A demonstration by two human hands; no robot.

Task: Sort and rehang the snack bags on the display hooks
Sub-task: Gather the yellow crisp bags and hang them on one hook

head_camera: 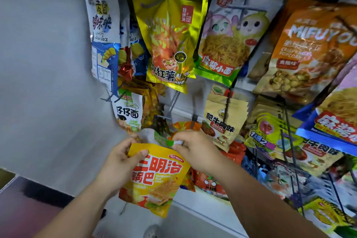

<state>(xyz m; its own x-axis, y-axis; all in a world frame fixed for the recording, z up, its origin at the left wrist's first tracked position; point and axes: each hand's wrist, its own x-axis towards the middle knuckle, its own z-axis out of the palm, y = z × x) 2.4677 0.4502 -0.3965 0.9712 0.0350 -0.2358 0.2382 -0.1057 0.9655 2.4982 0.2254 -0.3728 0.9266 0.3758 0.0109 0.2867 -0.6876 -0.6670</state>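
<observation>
Left hand (119,160) and right hand (195,150) pinch 1 yellow bag (158,177).

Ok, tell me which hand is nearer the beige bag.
Right. The right hand sits below-left of the beige bag; the left hand is farther left, gripping the yellow bag.

Left hand (119,162) and right hand (195,150) forward, fingers (142,153) in pinch on yellow bag (154,181)

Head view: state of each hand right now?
Left hand: grips the yellow snack bag at its top left edge.
Right hand: pinches the same bag's top right corner.
</observation>
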